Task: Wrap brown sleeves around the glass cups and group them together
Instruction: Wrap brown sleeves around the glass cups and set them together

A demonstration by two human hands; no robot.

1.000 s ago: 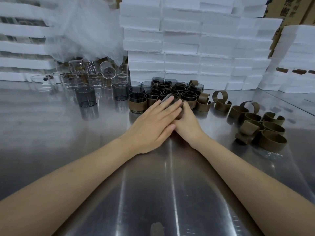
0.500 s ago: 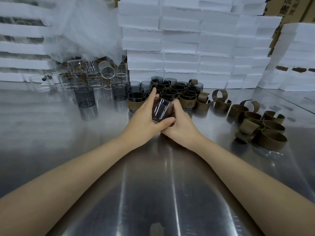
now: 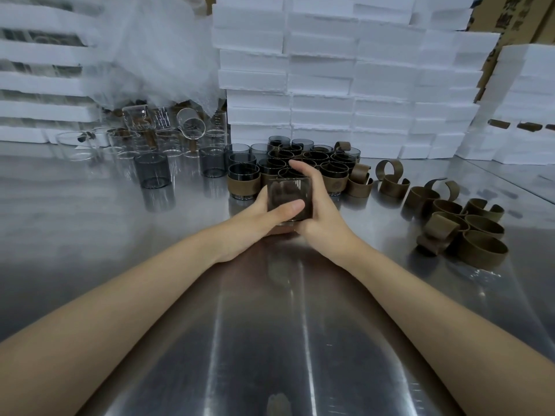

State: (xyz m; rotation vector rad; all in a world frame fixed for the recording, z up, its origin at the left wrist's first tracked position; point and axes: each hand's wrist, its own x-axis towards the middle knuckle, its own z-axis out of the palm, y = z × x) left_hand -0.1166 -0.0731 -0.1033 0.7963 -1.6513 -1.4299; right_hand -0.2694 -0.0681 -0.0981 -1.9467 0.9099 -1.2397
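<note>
A shiny metal table (image 3: pixel 150 235) stands before stacked white foam boxes (image 3: pixel 330 70). Near its middle, the left hand (image 3: pixel 255 217) and right hand (image 3: pixel 321 211) together grip one dark glass cup (image 3: pixel 289 192) (left thumb across its near side), just before the sleeved cups (image 3: pixel 333 172). Loose brown sleeves (image 3: pixel 480 247) lie toward the right edge.

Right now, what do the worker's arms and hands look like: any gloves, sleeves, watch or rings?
Both are bare. The left forearm and right forearm show no sleeve up to the frame edge, and the wrists carry no watch or band. The left hand and right hand wear no gloves, and no ring shows on the visible fingers.
</note>
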